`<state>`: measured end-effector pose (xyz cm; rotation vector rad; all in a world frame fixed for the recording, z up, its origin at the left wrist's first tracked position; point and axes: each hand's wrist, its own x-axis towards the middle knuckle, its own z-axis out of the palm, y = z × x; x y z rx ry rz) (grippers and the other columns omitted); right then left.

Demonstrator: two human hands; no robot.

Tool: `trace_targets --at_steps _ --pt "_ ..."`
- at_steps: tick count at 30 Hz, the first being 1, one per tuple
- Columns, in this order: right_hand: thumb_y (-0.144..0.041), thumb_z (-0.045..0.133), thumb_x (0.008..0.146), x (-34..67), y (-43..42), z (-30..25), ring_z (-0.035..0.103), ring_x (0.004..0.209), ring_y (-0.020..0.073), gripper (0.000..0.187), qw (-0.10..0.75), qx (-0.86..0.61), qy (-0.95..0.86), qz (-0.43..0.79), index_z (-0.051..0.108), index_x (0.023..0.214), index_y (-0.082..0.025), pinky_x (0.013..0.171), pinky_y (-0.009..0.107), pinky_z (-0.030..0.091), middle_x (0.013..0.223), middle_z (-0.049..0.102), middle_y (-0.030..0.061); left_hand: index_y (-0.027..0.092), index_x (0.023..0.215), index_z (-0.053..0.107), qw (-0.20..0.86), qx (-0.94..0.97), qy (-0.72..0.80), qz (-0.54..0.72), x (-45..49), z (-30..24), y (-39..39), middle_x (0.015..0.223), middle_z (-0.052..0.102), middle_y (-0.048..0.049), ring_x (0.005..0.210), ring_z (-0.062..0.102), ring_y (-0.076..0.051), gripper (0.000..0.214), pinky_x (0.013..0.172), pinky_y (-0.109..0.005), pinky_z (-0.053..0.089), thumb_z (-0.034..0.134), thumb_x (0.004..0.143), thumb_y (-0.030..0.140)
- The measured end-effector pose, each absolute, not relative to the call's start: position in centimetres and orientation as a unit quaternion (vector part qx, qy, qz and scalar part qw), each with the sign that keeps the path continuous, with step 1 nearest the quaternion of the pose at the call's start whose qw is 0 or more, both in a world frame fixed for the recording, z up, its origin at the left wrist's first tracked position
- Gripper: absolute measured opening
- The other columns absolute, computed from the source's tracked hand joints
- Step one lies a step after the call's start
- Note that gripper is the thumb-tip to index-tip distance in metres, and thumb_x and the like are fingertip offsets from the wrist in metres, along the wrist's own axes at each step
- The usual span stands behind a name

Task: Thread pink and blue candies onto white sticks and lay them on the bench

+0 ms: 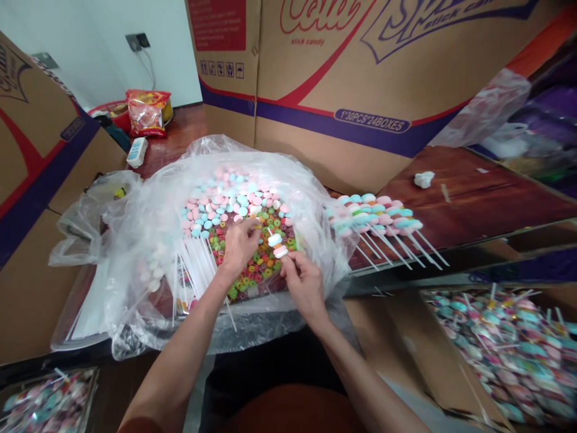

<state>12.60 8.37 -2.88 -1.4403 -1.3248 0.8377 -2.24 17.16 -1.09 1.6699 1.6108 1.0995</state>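
My right hand [306, 282] is closed on a candy stick [277, 245], just below its threaded sweets. Pale blue, orange and pinkish-white pieces sit on it, and the bare white tip pokes out above them. To the left of that tip, my left hand [243, 242] is closed in a pinch over the loose sweets; whatever its fingertips hold is too small to make out. Under both hands lie small green, red and orange ring candies [255, 273]. Behind them spread pink, blue and white candy discs [220, 204]. White sticks [196, 264] lie in a bundle beside my left forearm.
A clear plastic bag [311, 180] surrounds the sweets. Finished candy sticks [378, 213] lie stacked at the table's right. Large cardboard boxes [315, 132] stand behind and at left. Boxes of candy sticks [518, 343] sit low at right and lower left. A red packet [146, 114] stands at the back.
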Motion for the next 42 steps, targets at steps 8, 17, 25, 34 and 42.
trace_targets --at_steps 8,17,25,34,42 --pt "-0.036 0.051 0.094 11.8 8.2 -2.4 0.05 0.053 0.0128 0.026 0.463 -0.55 -0.579 0.385 0.057 0.073 -0.021 0.055 0.024 0.04 0.058 0.053 -0.0032 0.014 0.087 0.071 0.63 0.316 0.478 0.524 -5.7 0.2 15.0 0.068 0.066 -0.0002 0.063 0.061 -0.01 0.033 0.058 -0.021 0.048 0.084 0.062 0.03" --pt "-0.035 0.05 0.093 10.9 8.3 -2.5 0.048 0.051 0.0126 0.026 0.458 -0.538 -0.599 0.378 0.057 0.073 -0.021 0.052 0.024 0.037 0.057 0.052 -0.003 0.015 0.086 0.069 0.643 0.333 0.465 0.51 -5.7 0.3 13.3 0.073 0.068 0.0003 0.063 0.061 -0.008 0.033 0.058 -0.019 0.047 0.086 0.063 0.033" --pt "-0.034 0.049 0.095 10.7 8.0 -2.7 0.049 0.052 0.0125 0.024 0.476 -0.524 -0.599 0.375 0.057 0.077 -0.021 0.054 0.024 0.039 0.058 0.053 -0.003 0.016 0.092 0.072 0.645 0.333 0.438 0.53 -6.6 0.1 13.0 0.072 0.064 0.0004 0.065 0.059 -0.009 0.039 0.059 -0.019 0.047 0.087 0.064 0.039" --pt "-0.033 0.05 0.096 10.8 7.9 -2.5 0.047 0.054 0.0119 0.024 0.44 -0.503 -0.63 0.396 0.06 0.079 -0.02 0.054 0.023 0.037 0.06 0.051 -0.0031 0.016 0.079 0.07 0.585 0.379 0.485 0.529 -6.9 -0.2 13.0 0.073 0.063 0.0007 0.064 0.054 -0.009 0.036 0.059 -0.02 0.046 0.084 0.067 0.048" --pt "-0.03 0.049 0.097 10.3 7.7 -2.6 0.045 0.051 0.0116 0.023 0.454 -0.494 -0.651 0.355 0.059 0.08 -0.02 0.053 0.023 0.036 0.057 0.048 -0.004 0.015 0.075 0.075 0.603 0.354 0.494 0.517 -6.3 0.5 12.0 0.07 0.065 0.0001 0.059 0.052 -0.007 0.04 0.053 -0.018 0.043 0.091 0.056 0.046"
